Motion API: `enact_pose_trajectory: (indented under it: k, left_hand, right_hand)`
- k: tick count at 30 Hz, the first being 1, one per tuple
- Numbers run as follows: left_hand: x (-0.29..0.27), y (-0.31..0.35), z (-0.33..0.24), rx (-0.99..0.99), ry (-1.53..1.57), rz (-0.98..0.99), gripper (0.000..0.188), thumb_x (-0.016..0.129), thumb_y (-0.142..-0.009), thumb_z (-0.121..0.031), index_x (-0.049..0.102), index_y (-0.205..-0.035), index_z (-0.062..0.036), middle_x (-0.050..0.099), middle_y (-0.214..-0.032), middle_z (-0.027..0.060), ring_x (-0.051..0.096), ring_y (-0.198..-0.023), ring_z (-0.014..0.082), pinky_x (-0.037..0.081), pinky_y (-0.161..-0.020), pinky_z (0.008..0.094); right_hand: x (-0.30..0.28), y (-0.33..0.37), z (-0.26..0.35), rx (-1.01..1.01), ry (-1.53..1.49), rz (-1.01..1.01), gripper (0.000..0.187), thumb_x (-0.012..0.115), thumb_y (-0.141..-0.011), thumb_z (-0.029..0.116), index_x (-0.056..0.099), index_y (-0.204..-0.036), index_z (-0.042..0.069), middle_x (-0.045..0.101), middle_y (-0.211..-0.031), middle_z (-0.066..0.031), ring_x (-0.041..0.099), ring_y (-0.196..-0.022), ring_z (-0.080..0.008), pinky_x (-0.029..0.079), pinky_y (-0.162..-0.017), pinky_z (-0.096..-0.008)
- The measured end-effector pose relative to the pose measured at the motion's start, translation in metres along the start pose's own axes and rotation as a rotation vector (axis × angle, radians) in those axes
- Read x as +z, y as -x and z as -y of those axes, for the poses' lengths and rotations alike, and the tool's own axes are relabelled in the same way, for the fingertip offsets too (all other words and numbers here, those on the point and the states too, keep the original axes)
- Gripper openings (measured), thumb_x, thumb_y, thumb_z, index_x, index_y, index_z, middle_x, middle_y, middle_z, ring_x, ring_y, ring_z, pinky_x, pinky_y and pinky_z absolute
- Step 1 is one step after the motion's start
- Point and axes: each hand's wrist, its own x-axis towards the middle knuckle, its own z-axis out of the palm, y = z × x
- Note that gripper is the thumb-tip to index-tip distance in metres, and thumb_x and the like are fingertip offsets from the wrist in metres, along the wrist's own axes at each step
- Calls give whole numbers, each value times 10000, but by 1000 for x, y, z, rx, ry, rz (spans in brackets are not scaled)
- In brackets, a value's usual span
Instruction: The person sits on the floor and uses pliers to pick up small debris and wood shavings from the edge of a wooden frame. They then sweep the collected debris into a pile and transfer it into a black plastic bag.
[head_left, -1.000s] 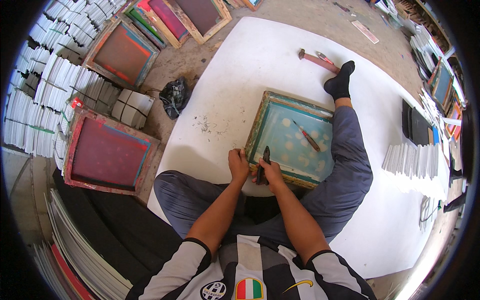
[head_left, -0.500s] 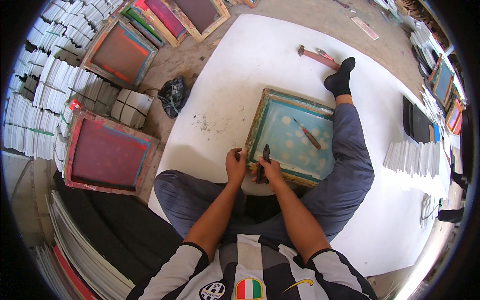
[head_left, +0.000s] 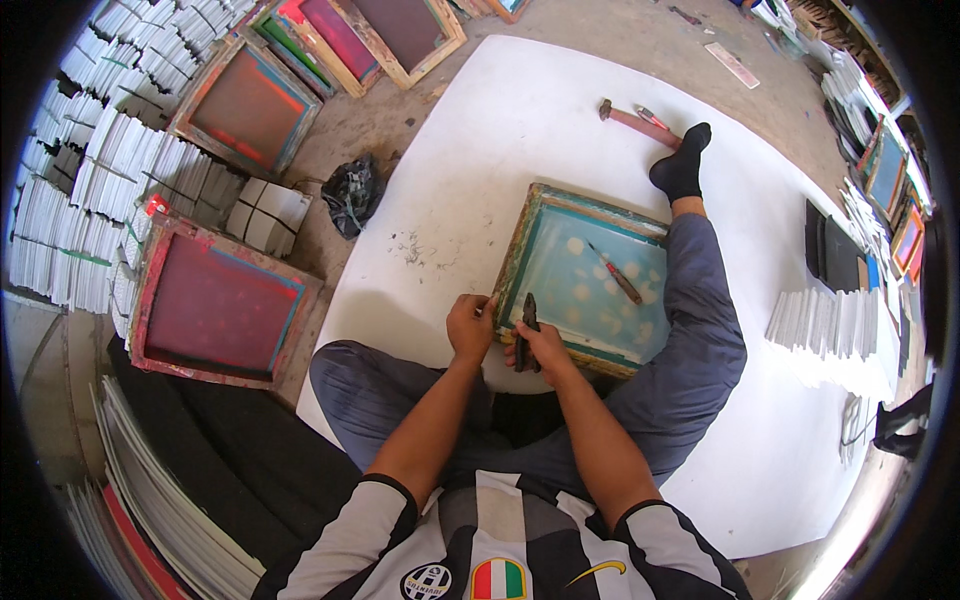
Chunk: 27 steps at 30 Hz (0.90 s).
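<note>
A wooden screen-printing frame (head_left: 515, 240) with light blue mesh and pale round spots lies between my legs on a white sheet. On its mesh rests a screwdriver (head_left: 622, 281) with a red and dark handle. My right hand (head_left: 543, 352) is closed around dark pliers (head_left: 529, 312), their jaws pointing away from me over the frame's near left corner. Just left of that corner is my left hand (head_left: 470, 328), its fingers drawn together at the frame's left edge. What they pinch, if anything, is too small to make out.
A hammer (head_left: 640, 124) and a small red tool (head_left: 651, 117) lie by my socked foot (head_left: 684, 165). Dark scraps (head_left: 420, 248) dot the white sheet (head_left: 420, 180). More screens (head_left: 215, 305) lean at left by paper stacks (head_left: 75, 235); a black plastic bag (head_left: 351, 195) sits nearby.
My left hand has shifted slightly right, its fingertips now at the frame's edge. The pliers have turned a little in my right hand. The whole view has shifted slightly.
</note>
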Motion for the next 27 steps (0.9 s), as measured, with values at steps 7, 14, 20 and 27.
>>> enact_pose_trajectory:
  k: [7,14,20,27]
  left_hand:
    - [-1,-16,48,-377,171,-210,288,711,-942,-274,698,-937,13,714,-852,146,668,-741,272,525,-721,388]
    - [-33,-29,33,-331,12,-66,530,638,-974,-455,691,-938,71,685,-806,182,647,-728,269,501,-709,406]
    - [-31,-15,33,-322,142,7,481,660,-966,-435,703,-962,44,695,-809,133,638,-741,217,499,-713,370]
    - [-23,-7,47,-398,346,230,422,704,-942,-351,732,-1068,51,743,-884,154,688,-778,200,534,-707,333]
  right_hand:
    - [6,2,2,11,48,10,383,584,-1023,363,570,-1130,-4,705,-839,-190,713,-637,-280,567,-562,-374]
    - [20,5,5,153,-119,246,463,539,-1043,423,579,-1202,-10,721,-949,-214,738,-788,-308,597,-659,-432]
    - [33,-12,-1,175,-246,323,504,489,-1050,479,586,-1218,13,729,-999,-209,741,-892,-317,609,-729,-441]
    - [29,-30,-14,224,-284,379,515,434,-1056,516,596,-1243,64,728,-1067,-191,738,-923,-300,606,-770,-441]
